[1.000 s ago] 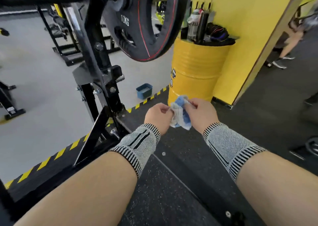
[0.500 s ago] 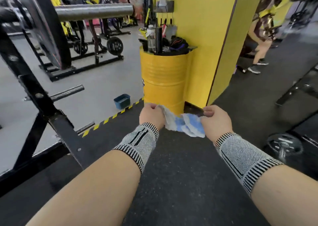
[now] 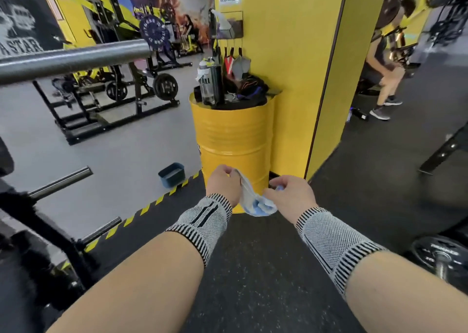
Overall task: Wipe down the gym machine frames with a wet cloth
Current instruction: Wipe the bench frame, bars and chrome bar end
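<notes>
A blue and white cloth hangs between my two hands in front of me. My left hand pinches its upper white edge. My right hand grips the bunched blue end lower down. Both wrists wear grey knitted supports. The black machine frame stands at the lower left, with a grey barbell sleeve crossing above it. Neither hand touches the frame.
A yellow drum holding bottles and clothing stands just ahead against a yellow pillar. A small blue tub sits on the grey floor by the striped edge. A seated person is far right. A weight plate lies at right.
My view has turned right and up, so the frame and weight plate slid off to the left. My hands stretched the cloth apart, then brought it closer again.
</notes>
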Demonstrator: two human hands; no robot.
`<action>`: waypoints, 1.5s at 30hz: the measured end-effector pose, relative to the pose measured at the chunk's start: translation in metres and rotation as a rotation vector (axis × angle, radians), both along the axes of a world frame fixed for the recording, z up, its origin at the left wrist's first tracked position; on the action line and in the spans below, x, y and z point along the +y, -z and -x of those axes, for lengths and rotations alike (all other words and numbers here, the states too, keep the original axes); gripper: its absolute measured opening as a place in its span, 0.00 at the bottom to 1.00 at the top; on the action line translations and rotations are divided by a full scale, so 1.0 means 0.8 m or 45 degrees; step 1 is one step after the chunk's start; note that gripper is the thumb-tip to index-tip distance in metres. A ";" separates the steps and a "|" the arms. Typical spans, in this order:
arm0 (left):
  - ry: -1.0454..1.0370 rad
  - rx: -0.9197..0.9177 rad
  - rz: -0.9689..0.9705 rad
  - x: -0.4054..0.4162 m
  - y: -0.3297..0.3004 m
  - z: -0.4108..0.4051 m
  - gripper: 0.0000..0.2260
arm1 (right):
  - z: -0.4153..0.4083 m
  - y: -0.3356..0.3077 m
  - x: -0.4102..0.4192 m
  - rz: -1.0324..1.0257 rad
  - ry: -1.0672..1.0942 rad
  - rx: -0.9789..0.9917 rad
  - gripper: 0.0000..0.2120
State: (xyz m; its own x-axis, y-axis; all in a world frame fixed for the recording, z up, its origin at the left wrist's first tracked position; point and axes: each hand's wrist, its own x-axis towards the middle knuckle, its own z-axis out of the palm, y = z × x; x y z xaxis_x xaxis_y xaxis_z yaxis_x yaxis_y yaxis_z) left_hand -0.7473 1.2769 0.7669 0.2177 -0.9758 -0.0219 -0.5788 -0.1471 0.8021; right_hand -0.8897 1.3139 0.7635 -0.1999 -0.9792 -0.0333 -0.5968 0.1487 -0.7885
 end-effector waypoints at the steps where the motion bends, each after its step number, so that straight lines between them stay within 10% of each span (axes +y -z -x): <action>1: -0.002 0.002 -0.010 -0.023 -0.006 0.005 0.12 | 0.003 -0.005 -0.023 -0.010 -0.043 0.022 0.18; 26: -0.928 -0.003 -0.037 -0.567 0.020 -0.048 0.12 | -0.072 0.009 -0.675 0.029 -1.096 0.193 0.19; 33: -1.123 -0.003 -0.079 -0.691 0.037 -0.155 0.14 | -0.175 0.026 -0.800 0.071 -1.230 0.600 0.08; 45: -1.306 -0.044 -0.076 -0.897 0.019 -0.316 0.13 | -0.348 0.028 -1.023 -0.062 -1.000 0.117 0.11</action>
State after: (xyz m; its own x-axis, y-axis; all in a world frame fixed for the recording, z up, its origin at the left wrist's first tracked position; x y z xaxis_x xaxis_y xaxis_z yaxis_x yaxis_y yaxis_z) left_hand -0.4942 0.5591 0.7516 0.9473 -0.3175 -0.0419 -0.1750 -0.6228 0.7625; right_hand -0.6113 0.4958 0.7409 0.5449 -0.8329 -0.0968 -0.6041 -0.3098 -0.7342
